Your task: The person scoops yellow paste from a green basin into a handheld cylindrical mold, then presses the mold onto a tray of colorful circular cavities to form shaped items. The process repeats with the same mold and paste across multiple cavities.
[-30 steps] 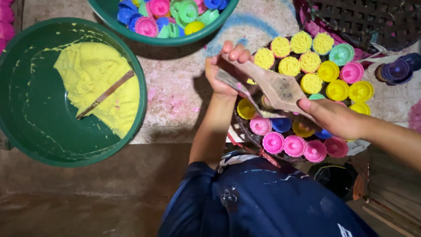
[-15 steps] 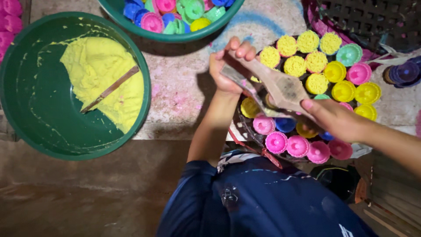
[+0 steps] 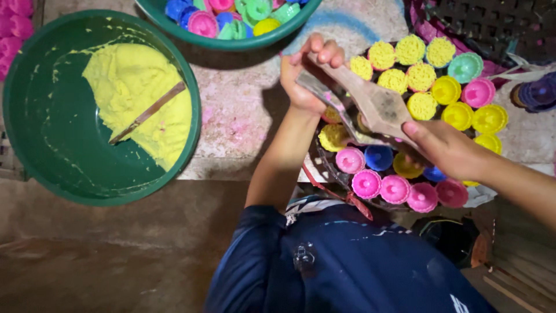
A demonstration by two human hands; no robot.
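Observation:
Both my hands hold a long wooden press (image 3: pixel 379 107) slanted over a round tray (image 3: pixel 330 165) of small fluted moulds. My left hand (image 3: pixel 307 72) grips its upper left end. My right hand (image 3: pixel 443 148) grips its lower right end. Several moulds at the tray's top (image 3: pixel 402 58) hold yellow noodle-like dough. The pink moulds (image 3: pixel 382 188) along the near edge, and blue and yellow ones beside them, look unfilled.
A big green basin (image 3: pixel 52 133) at left holds yellow dough (image 3: pixel 139 93) with a wooden stick (image 3: pixel 147 113) in it. A second green basin (image 3: pixel 231 37) at the top holds several coloured moulds. Purple moulds (image 3: pixel 536 93) lie at far right. My dark blue clothing fills the bottom.
The press and both hands have shifted slightly up and left over the tray; the view has also drifted, bringing the big basin lower in the picture.

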